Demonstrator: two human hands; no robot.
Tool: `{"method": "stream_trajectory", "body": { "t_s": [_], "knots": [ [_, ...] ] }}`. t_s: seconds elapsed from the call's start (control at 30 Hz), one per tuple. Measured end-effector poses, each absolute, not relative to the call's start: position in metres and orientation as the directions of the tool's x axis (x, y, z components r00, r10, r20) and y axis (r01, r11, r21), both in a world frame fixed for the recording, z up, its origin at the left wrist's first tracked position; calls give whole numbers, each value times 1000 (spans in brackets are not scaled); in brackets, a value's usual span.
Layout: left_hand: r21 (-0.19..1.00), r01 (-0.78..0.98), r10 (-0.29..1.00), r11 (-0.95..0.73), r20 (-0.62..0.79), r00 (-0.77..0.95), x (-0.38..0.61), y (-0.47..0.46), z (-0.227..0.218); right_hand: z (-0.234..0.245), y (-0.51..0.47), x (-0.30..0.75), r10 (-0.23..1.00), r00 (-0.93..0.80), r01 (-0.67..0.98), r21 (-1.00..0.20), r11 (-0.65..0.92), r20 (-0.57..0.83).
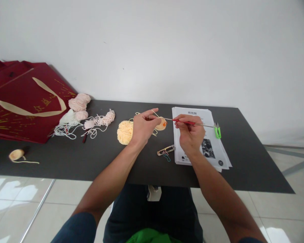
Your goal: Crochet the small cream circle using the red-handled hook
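My left hand (142, 127) pinches a small round tan crochet piece (161, 124) with an orange spot, with yarn running over its raised forefinger. My right hand (190, 132) is closed on a red-handled crochet hook (190, 123) whose tip points left into the piece. A ball of pale yellow yarn (124, 132) lies on the dark table (96, 162) just left of my left hand, its strand leading up to the work.
Printed sheets (212, 153) lie under my right hand, with green snips (217, 130) on them. A metal clip with coloured markers (166, 151) sits between my hands. Pink and white yarn (78, 114), a dark red bag (22, 101) and a small tan piece (16, 154) are at left.
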State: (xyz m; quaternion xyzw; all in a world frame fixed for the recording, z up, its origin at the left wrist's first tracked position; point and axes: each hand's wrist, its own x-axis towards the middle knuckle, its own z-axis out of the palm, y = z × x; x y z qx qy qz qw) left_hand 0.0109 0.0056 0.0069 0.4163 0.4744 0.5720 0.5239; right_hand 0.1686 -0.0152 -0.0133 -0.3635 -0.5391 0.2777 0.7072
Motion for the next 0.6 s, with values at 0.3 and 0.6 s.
{"method": "stream_trajectory", "body": {
  "t_s": [0.3, 0.6],
  "knots": [
    [975, -148, 981, -166, 148, -126, 12, 2, 5, -6, -20, 166, 815, 314, -42, -850, 524, 487],
    [942, -332, 998, -54, 55, -5, 8, 5, 7, -4, -15, 171, 867, 273, -288, -825, 486, 416]
  ]
}}
